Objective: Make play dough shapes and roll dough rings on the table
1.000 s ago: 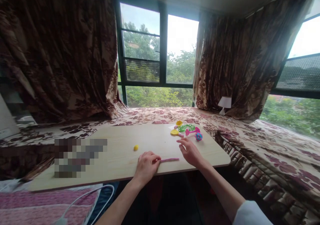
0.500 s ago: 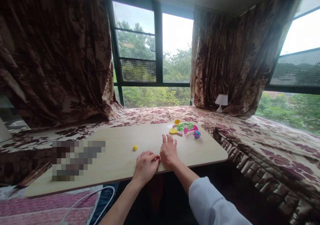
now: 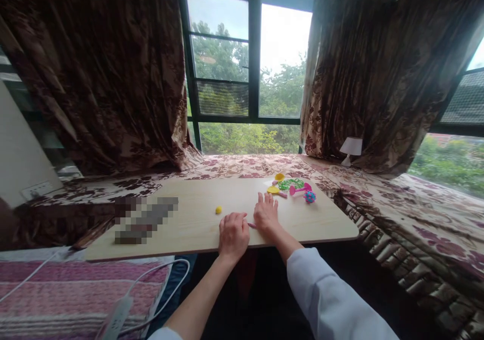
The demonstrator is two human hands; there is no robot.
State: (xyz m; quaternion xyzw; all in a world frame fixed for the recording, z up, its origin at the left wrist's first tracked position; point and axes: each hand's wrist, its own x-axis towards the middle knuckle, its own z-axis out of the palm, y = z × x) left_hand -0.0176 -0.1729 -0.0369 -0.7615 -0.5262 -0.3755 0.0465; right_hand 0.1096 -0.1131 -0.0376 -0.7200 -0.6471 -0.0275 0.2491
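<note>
- Plainly, the pink strand (image 3: pixel 252 225) is the thing in hand: it lies on the wooden tabletop (image 3: pixel 194 196), showing in the gap between the left hand (image 3: pixel 234 234) and the right hand (image 3: pixel 265 215).
- The left hand is palm down with bent fingers beside the strand; whether they pinch it cannot be told.
- The right hand is palm down, its fingers stretched and spread; it looks unclenched, and hides what lies beneath.
- Seemingly finished are the two yellow-headed spoon-shaped pieces (image 3: pixel 273 190), green looped bundle (image 3: pixel 290 184), pink double-ended piece (image 3: pixel 300 189) and blue-and-pink studded ball (image 3: pixel 310 197), grouped at the far right.
- The strand and the yellow ball (image 3: pixel 218 210) lie apart, unjoined; how much shaping remains cannot be judged.
- The tabletop's near edge runs close to the heels of both hands, so room towards the person is scant.
- Leftward, bare wood stretches past the yellow ball to the pixelated patch (image 3: pixel 145 221); ahead of the right fingertips, the spoon-shaped pieces are near.
</note>
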